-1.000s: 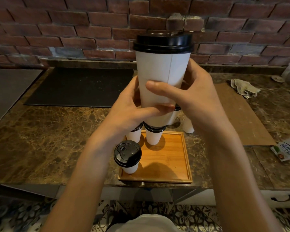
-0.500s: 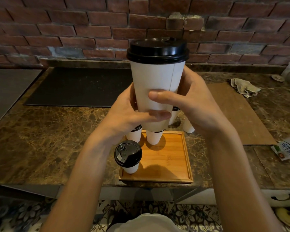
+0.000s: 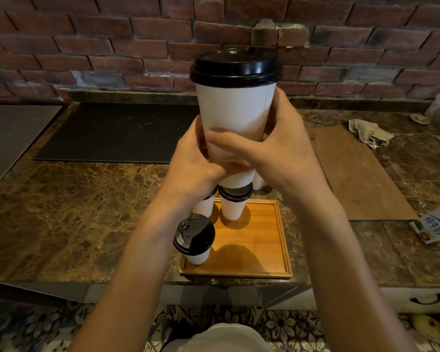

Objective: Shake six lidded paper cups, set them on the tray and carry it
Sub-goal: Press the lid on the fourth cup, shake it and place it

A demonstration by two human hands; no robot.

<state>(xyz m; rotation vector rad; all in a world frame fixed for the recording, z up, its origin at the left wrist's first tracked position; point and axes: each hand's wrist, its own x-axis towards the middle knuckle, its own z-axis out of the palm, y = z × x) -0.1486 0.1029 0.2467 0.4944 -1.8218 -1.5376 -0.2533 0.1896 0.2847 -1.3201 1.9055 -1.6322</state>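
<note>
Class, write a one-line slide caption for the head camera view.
Both hands, left and right, hold a black-lidded paper cup above a wooden tray.

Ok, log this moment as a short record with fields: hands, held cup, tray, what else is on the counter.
left hand: wrapped around the lower part of the held cup
right hand: gripping the same cup from the other side
held cup: white, black lid on, upright, raised above the tray
tray: wooden, at the counter's front edge, three lidded cups visible on it
near cup: front left corner of tray
counter extras: black mat, rag, milk carton
</note>
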